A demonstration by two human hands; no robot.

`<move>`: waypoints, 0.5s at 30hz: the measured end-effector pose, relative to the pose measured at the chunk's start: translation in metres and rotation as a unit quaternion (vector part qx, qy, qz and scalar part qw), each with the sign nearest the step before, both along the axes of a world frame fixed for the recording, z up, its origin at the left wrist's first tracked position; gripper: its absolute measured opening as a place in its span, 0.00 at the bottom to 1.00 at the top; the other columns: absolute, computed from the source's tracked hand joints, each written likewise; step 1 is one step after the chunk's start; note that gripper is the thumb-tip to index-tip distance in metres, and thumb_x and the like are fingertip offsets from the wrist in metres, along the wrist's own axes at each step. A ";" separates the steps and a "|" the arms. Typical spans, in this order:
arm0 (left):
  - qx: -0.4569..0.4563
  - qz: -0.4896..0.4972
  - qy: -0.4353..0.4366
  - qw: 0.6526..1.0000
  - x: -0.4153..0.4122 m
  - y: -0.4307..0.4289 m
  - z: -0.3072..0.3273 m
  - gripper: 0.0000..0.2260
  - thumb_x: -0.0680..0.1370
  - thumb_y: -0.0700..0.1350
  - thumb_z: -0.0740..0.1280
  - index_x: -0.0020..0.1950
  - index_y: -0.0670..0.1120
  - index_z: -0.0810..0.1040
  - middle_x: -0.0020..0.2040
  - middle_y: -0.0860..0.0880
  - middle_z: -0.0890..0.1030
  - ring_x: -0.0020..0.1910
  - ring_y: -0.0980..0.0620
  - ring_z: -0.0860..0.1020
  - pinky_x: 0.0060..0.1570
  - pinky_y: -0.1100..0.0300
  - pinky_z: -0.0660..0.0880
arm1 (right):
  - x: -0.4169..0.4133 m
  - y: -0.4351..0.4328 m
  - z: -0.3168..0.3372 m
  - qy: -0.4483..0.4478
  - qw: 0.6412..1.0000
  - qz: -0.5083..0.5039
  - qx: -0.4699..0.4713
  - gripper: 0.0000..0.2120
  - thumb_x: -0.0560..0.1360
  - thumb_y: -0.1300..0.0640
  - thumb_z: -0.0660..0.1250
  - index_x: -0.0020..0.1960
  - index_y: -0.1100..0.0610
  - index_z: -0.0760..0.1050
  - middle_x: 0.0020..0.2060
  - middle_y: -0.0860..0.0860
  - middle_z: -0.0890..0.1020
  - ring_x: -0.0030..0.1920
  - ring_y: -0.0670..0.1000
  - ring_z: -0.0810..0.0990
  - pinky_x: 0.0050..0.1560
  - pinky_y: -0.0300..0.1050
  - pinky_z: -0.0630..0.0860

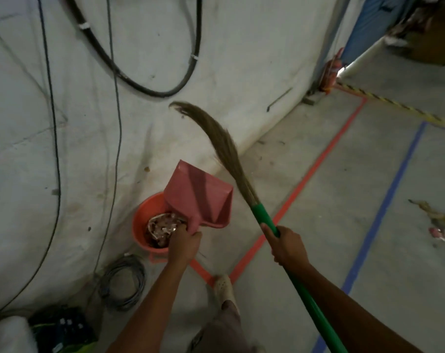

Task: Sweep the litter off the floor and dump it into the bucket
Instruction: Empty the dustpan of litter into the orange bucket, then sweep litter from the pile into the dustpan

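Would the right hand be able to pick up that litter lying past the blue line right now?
Probably not: the right hand is shut on the broom, and the litter lies well off to its side.

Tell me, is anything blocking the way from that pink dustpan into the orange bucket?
Nothing visible does. The dustpan, held by the left hand, tilts right over the bucket, whose open top already holds litter.

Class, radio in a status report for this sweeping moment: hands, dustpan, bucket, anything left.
Left hand tipping dustpan over bucket. Right hand holds broom, bristles raised. Litter remains on floor, far right.
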State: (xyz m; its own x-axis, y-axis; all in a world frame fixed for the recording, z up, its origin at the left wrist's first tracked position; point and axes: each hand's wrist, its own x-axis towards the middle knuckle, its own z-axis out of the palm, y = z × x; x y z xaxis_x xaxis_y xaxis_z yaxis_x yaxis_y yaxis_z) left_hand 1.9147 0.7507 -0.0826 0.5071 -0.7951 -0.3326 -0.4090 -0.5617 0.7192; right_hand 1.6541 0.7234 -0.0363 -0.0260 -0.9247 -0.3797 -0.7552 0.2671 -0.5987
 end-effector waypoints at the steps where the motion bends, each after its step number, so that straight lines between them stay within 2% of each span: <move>1: -0.018 -0.013 -0.001 1.000 -0.012 -0.006 0.014 0.18 0.71 0.52 0.70 0.53 0.41 0.80 0.47 0.40 0.84 0.48 0.39 0.81 0.50 0.47 0.77 | -0.009 0.002 0.008 -0.009 1.000 -0.022 -0.012 0.26 0.79 0.32 0.59 0.42 0.55 0.75 0.34 0.55 0.83 0.33 0.55 0.84 0.38 0.56 0.84; 3: -0.040 -0.035 0.002 0.999 -0.033 -0.021 0.042 0.13 0.74 0.47 0.71 0.54 0.40 0.80 0.45 0.40 0.83 0.47 0.39 0.81 0.48 0.48 0.76 | -0.026 0.002 0.026 -0.034 0.997 -0.068 -0.031 0.26 0.79 0.33 0.59 0.42 0.56 0.75 0.33 0.55 0.83 0.31 0.55 0.83 0.36 0.53 0.84; 5: -0.056 -0.049 0.008 0.997 -0.051 -0.040 0.063 0.09 0.75 0.46 0.70 0.49 0.41 0.78 0.41 0.41 0.81 0.42 0.38 0.80 0.44 0.48 0.77 | -0.041 -0.001 0.041 -0.058 0.992 -0.107 -0.046 0.25 0.80 0.35 0.60 0.42 0.57 0.74 0.33 0.55 0.82 0.28 0.52 0.82 0.30 0.47 0.81; 9: -0.100 -0.093 0.042 0.990 -0.083 -0.086 0.092 0.12 0.71 0.53 0.68 0.41 0.44 0.74 0.37 0.41 0.80 0.35 0.37 0.80 0.37 0.43 0.80 | -0.066 -0.013 0.065 -0.087 0.977 -0.177 -0.082 0.24 0.80 0.37 0.61 0.42 0.58 0.74 0.32 0.55 0.82 0.26 0.50 0.80 0.26 0.42 0.76; 12: -0.123 -0.141 0.070 0.980 -0.108 -0.119 0.109 0.11 0.72 0.51 0.68 0.41 0.44 0.74 0.35 0.41 0.80 0.29 0.41 0.78 0.33 0.46 0.78 | -0.084 -0.023 0.077 -0.082 0.966 -0.223 -0.099 0.24 0.80 0.36 0.62 0.43 0.58 0.75 0.31 0.54 0.81 0.25 0.49 0.80 0.25 0.42 0.76; 15: -0.136 -0.181 0.095 0.969 -0.136 -0.148 0.115 0.11 0.73 0.50 0.68 0.40 0.43 0.73 0.32 0.42 0.78 0.23 0.45 0.74 0.25 0.54 0.72 | -0.103 -0.031 0.083 -0.080 0.955 -0.266 -0.103 0.24 0.80 0.36 0.62 0.44 0.57 0.76 0.31 0.53 0.81 0.26 0.49 0.80 0.26 0.41 0.75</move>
State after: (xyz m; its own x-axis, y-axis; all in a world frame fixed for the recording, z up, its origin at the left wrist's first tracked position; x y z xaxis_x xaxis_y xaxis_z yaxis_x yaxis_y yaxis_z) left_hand 1.7784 0.6030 0.0326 0.1293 -0.9809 -0.1456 -0.3888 -0.1853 0.9025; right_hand 1.5511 0.6924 0.0470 -0.4703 -0.8519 -0.2304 -0.4394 0.4525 -0.7760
